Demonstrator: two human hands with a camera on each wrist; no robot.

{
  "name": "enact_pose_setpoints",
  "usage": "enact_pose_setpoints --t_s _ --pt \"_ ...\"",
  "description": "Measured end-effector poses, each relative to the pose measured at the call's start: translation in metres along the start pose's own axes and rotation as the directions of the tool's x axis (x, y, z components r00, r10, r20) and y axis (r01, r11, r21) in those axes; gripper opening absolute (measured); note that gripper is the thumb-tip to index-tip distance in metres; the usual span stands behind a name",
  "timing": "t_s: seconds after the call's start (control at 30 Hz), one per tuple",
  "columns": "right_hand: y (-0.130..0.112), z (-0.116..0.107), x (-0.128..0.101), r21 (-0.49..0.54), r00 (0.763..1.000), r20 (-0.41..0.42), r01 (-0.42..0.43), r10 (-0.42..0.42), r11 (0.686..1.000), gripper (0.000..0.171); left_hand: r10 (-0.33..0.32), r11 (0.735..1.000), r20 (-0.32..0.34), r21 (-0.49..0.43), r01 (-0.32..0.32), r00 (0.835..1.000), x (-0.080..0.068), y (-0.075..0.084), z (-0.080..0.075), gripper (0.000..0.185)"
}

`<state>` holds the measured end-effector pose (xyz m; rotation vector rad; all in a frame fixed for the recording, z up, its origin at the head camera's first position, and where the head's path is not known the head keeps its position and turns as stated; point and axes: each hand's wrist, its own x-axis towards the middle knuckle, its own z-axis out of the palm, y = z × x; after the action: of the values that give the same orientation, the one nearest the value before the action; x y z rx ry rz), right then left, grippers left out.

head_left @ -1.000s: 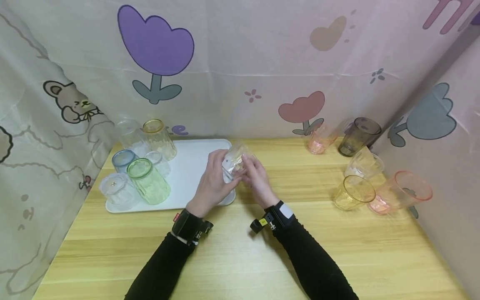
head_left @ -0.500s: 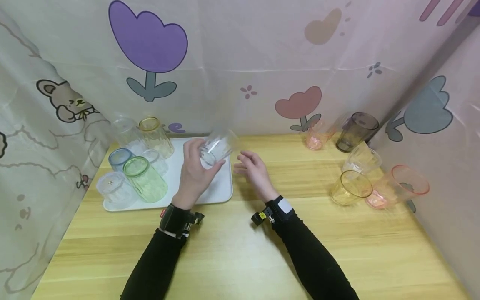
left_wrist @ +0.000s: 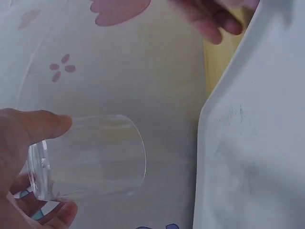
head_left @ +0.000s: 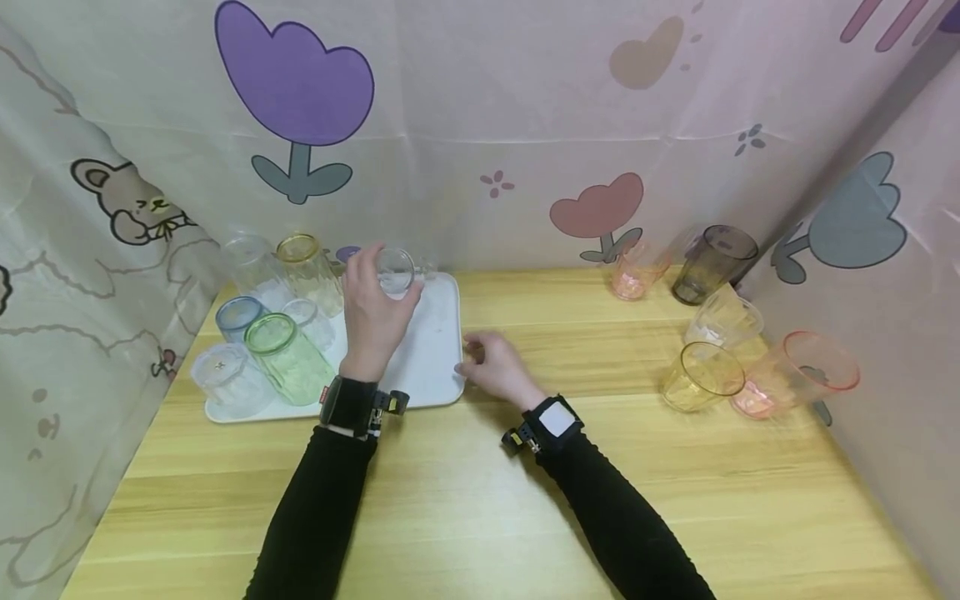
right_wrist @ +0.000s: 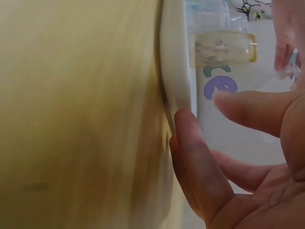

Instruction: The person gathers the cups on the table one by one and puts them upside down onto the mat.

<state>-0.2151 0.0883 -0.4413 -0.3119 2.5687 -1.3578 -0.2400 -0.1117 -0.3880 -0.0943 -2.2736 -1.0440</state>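
Observation:
My left hand (head_left: pixel 375 321) grips a clear glass (left_wrist: pixel 95 157) round its thick base, thumb on one side and fingers on the other. In the left wrist view the glass's thin open rim faces the white tray (left_wrist: pixel 252 143), with a gap between them. From the head view the round base shows beyond my fingers, over the tray's back part. At the tray's right edge is my right hand (head_left: pixel 497 367), holding nothing. Its fingertips (right_wrist: pixel 188 126) lie right at the tray's rim, while the thumb stands apart from them.
On the tray's left part stand a green glass (head_left: pixel 292 362), a blue glass (head_left: pixel 240 317), an amber-rimmed glass (head_left: pixel 311 275) and several clear ones. Farther right on the wooden table (head_left: pixel 585 350) are a dark glass (head_left: pixel 712 267), a yellow glass (head_left: pixel 701 379), pink glasses (head_left: pixel 798 375) and a clear one.
The right hand has let go of the clear glass and come down to the tray's edge. My left hand has carried the glass leftward over the tray and turned it base up.

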Motion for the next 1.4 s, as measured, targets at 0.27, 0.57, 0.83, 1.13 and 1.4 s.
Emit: enact_pose_setpoints --t_s 0.27,0.57,0.83,1.13,1.4 --pt "0.002 0.007 -0.001 -0.096 0.999 0.007 0.033 -0.033 0.995 0.059 -0.145 0.989 -0.009 0.020 0.145 0.989 0.019 -0.009 0.013 0.076" --pt "-0.001 0.011 -0.002 -0.088 0.998 0.051 0.030 -0.025 0.996 0.058 -0.312 0.948 -0.010 0.058 0.312 0.950 0.032 -0.034 0.022 0.075" --pt "-0.001 0.011 -0.002 -0.104 0.999 0.047 0.023 -0.018 0.994 0.057 -0.345 0.937 -0.011 0.063 0.345 0.939 0.032 -0.053 0.027 0.071" --pt "0.000 0.011 -0.002 -0.115 0.999 0.043 0.017 -0.012 0.993 0.058 -0.366 0.927 0.011 0.094 0.363 0.931 0.033 -0.060 0.029 0.071" --pt "0.001 0.010 -0.001 -0.107 0.999 0.046 0.014 -0.009 0.994 0.058 -0.406 0.908 0.014 0.120 0.402 0.914 0.033 -0.060 0.028 0.074"
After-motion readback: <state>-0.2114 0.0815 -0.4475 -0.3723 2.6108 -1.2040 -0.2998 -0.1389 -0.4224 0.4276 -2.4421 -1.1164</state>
